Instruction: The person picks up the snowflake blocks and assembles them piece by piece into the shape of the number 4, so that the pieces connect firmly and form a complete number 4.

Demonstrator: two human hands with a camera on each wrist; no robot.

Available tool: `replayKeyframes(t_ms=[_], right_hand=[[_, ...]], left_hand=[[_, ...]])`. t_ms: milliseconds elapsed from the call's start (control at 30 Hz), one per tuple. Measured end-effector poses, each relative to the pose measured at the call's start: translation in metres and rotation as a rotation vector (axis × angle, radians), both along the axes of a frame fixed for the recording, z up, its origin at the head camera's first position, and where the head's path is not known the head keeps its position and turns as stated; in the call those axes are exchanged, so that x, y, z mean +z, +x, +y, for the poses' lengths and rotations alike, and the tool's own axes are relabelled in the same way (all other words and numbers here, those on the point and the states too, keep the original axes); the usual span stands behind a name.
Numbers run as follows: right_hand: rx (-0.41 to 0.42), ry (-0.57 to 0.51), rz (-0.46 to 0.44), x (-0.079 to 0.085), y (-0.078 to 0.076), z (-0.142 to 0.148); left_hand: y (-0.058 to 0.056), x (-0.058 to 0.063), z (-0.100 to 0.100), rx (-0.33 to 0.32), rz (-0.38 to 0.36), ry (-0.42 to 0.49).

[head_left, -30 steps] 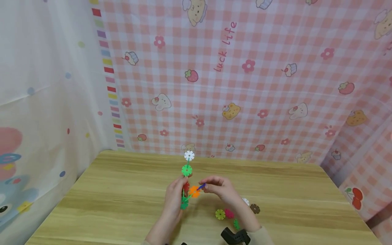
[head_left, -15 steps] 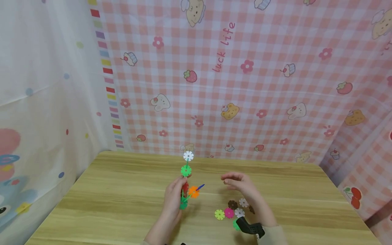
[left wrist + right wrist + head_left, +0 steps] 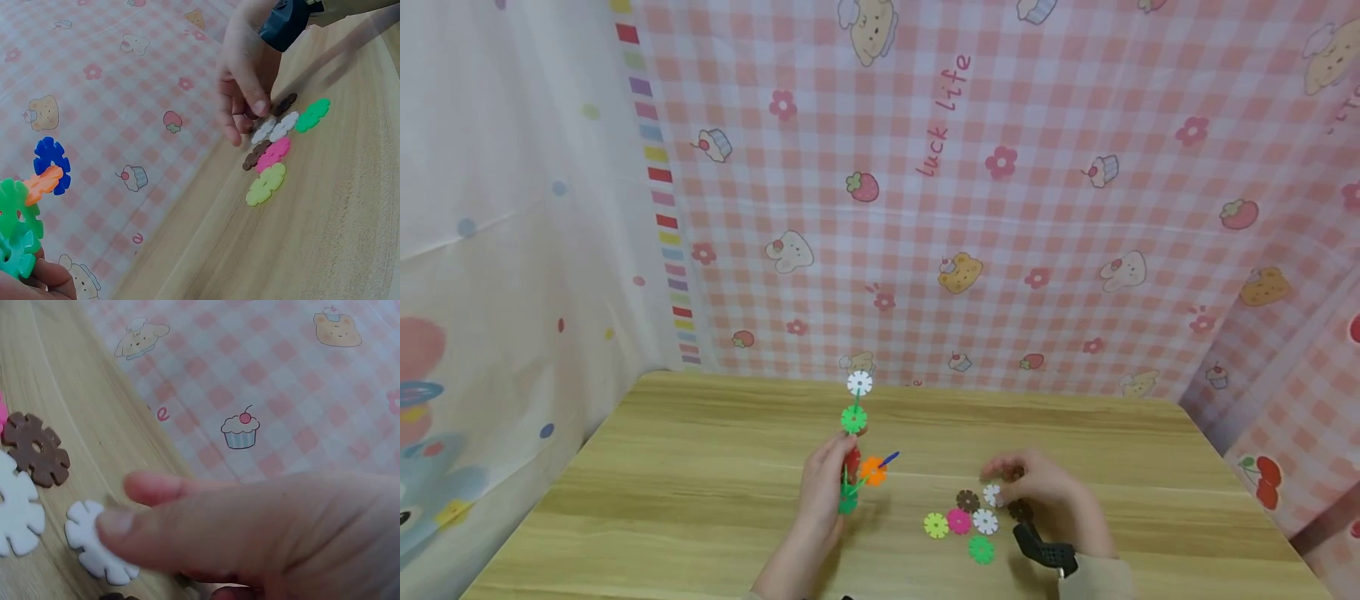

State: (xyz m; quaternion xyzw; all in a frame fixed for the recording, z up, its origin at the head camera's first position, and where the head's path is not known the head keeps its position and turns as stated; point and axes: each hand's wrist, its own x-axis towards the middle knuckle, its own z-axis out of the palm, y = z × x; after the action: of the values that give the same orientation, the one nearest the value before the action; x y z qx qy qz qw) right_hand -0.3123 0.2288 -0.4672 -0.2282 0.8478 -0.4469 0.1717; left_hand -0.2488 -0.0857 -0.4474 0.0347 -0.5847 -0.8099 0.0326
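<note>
My left hand (image 3: pixel 825 479) holds up a chain of notched plastic snowflake discs, gripping it around a red disc (image 3: pixel 853 459). A green disc (image 3: pixel 853 418) and a white disc (image 3: pixel 860 383) rise above the fingers. Lower down, a darker green disc (image 3: pixel 847 500) links through to an orange disc (image 3: pixel 873 472), which carries a blue disc (image 3: pixel 51 164) at its end. My right hand (image 3: pixel 1045 483) is low over the loose discs, thumb and fingers apart. Its thumb overlaps a loose white disc (image 3: pixel 87 544) in the right wrist view.
Around the right hand lie loose discs: yellow-green (image 3: pixel 936 525), pink (image 3: pixel 958 522), brown (image 3: pixel 967 501), a second white one (image 3: pixel 985 522), green (image 3: pixel 981 550) and another brown one (image 3: pixel 1020 510). The wooden table (image 3: pixel 700 483) ends at a checked cloth (image 3: pixel 910 250) behind.
My right hand has let go of the blue disc, leaving it on the orange one, and moved right and down to the loose discs. My left hand has stayed nearly still.
</note>
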Motion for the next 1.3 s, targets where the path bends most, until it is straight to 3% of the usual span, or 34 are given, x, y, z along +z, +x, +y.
replayKeyframes(t_ms=[100, 233, 667, 900, 1300], right_hand=[[0.048, 0.029, -0.010, -0.001, -0.001, 0.001], [0.054, 0.061, 0.022, -0.002, -0.002, 0.000], [-0.052, 0.124, 0.036, -0.003, -0.001, -0.004], [-0.027, 0.105, 0.055, -0.003, -0.001, -0.006], [-0.014, 0.058, -0.030, 0.005, 0.003, -0.012]], left_hand=[[-0.001, -0.001, 0.000, -0.002, 0.003, -0.005], [-0.001, 0.000, -0.001, -0.004, 0.003, -0.015], [-0.002, 0.000, 0.000, -0.011, 0.006, -0.016], [-0.002, -0.001, 0.001, -0.010, 0.007, -0.010], [-0.001, -0.001, 0.001, -0.002, 0.002, -0.012]])
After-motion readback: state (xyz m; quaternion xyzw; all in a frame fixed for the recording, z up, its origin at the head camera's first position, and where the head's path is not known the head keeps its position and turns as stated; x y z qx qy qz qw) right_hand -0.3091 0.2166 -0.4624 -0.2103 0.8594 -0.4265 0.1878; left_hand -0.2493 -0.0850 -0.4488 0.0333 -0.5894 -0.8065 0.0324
